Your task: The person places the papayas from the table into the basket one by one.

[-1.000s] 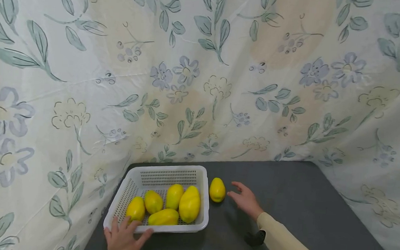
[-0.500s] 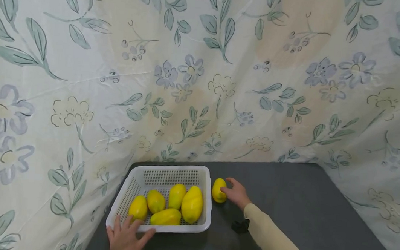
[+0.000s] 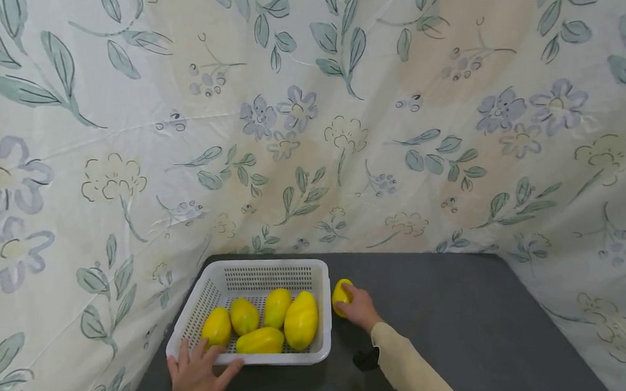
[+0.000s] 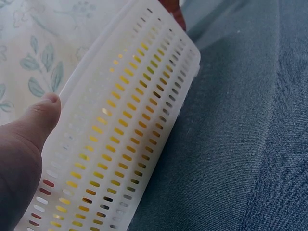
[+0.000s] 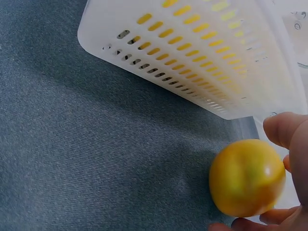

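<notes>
A white slotted plastic basket [image 3: 317, 314] stands on the dark tabletop, with several yellow papaya-like fruits [image 3: 300, 320] lying in it. My left hand [image 3: 200, 370] holds the basket's near left rim, fingertips over the edge; the left wrist view has the thumb [image 4: 43, 115] at the rim outside the slotted wall. Just right of the basket, my right hand [image 3: 359, 307] grips one more yellow papaya-like fruit [image 3: 339, 294]. In the right wrist view this fruit [image 5: 246, 177] shows its rounded, faintly ribbed end, with the thumb above it and fingers below.
The dark cloth-covered table [image 3: 445, 309] stretches to the right of the basket. Floral fabric [image 3: 316, 131] hangs behind the table and along both sides. A black wrist device [image 3: 366, 359] sits beneath the right cuff.
My right hand has moved left onto the lone fruit and its fingers have closed round it. The left hand has stayed on the basket's rim, and the basket has kept its place.
</notes>
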A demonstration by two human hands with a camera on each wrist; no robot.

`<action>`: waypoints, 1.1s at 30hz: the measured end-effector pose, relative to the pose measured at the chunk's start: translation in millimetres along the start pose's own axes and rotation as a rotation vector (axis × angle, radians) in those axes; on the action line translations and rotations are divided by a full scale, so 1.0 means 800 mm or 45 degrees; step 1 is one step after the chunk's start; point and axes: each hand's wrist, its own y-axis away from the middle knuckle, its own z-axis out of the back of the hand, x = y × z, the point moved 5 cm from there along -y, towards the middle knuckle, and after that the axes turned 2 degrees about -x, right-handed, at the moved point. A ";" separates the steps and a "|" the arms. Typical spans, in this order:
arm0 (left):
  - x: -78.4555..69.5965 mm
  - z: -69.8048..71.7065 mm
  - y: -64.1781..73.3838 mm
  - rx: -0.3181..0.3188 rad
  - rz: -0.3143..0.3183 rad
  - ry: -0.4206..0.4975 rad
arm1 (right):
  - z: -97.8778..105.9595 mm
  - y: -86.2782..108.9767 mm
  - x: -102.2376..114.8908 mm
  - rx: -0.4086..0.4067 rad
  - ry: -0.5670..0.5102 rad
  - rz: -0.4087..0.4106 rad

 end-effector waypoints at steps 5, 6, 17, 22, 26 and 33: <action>0.000 0.000 0.000 -0.034 0.002 -0.005 | -0.008 -0.003 -0.002 -0.010 -0.002 0.024; 0.000 0.000 0.000 -0.042 0.003 -0.006 | -0.009 -0.004 -0.002 -0.020 -0.005 0.032; -0.002 -0.001 0.004 -0.040 -0.012 0.030 | -0.012 -0.002 -0.007 -0.135 -0.023 0.019; -0.002 -0.002 0.005 -0.060 -0.005 0.032 | -0.013 -0.001 -0.013 -0.176 -0.061 -0.001; 0.000 -0.004 0.004 -0.074 -0.003 0.037 | -0.013 0.000 -0.016 -0.195 -0.095 -0.014; 0.001 -0.004 0.003 -0.091 -0.004 0.031 | -0.002 0.004 -0.021 -0.191 -0.179 -0.027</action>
